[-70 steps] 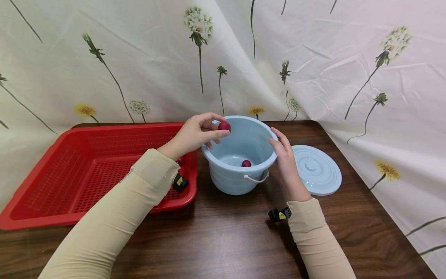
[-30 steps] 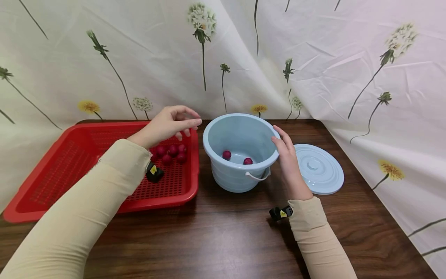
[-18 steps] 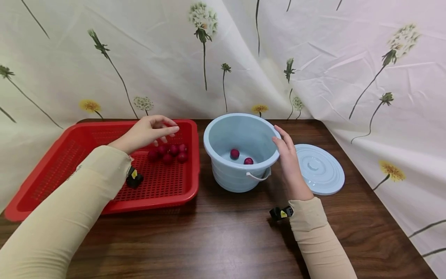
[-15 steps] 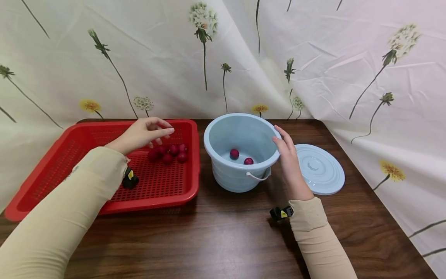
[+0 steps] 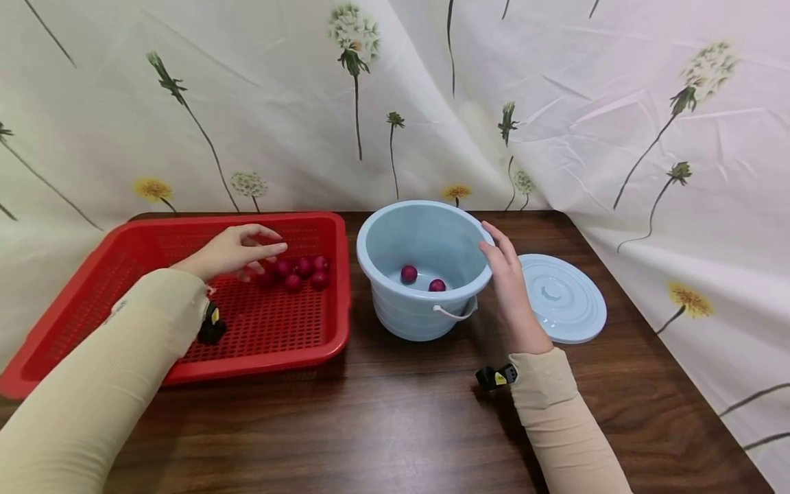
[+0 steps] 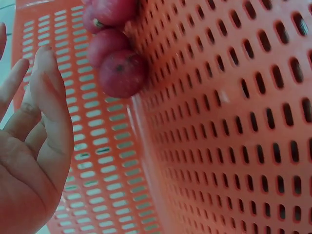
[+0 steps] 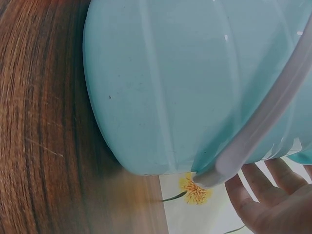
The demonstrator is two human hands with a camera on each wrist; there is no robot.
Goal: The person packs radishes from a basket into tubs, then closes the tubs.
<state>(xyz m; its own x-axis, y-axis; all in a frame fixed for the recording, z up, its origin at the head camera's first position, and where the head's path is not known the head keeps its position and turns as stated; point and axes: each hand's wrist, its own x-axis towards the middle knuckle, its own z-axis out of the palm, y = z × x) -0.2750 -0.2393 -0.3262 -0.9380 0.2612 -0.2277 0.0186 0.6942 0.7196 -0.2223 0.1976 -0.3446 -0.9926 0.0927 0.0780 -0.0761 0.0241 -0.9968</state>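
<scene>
In the head view my left hand hovers over the red basket, its fingers loosely bent and holding nothing. Several dark red plums lie in the basket just right of its fingertips. The left wrist view shows plums beside the hand, against the slotted wall. My right hand grips the light blue bucket at the right side of its rim. Two plums rest at the bucket's bottom. The right wrist view shows the right-hand fingers against the bucket's side, near its white handle.
A light blue lid lies on the wooden table to the right of the bucket, partly behind my right hand. A white curtain with printed flowers hangs along the table's back and right edges.
My left hand has let a plum go into the bucket, where it rolled right before settling. The hand then moved left and down over the basket. My right hand has stayed at the rim.
</scene>
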